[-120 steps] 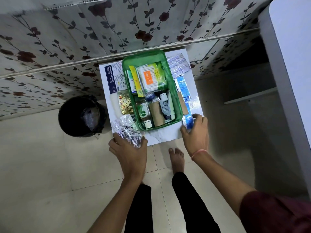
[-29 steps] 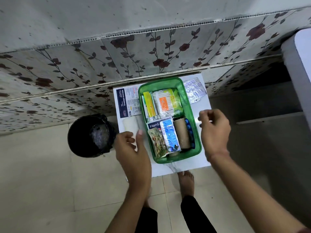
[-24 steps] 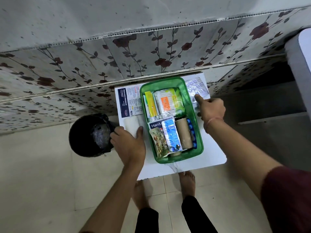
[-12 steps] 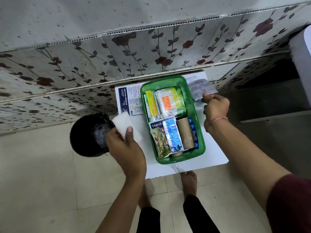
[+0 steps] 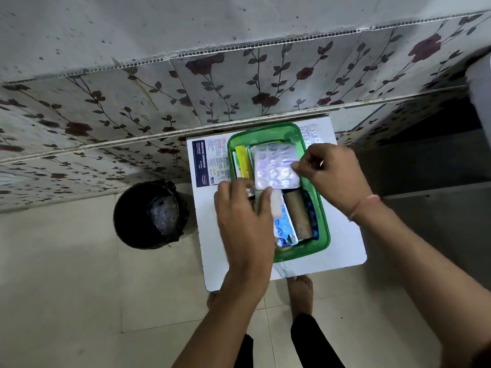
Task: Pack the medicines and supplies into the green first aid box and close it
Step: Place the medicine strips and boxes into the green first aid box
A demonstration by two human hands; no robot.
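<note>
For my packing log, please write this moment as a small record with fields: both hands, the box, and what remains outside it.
left hand: over the box's near-left part, holding a white pad
right hand: holds a silver blister strip over the box's far half
green first aid box: open, nearly full; no lid in view
inside: yellow packet, brown roll, blue blister strip
outside on white table: medicated dressings packet, another blister strip
floor: black bin
</note>
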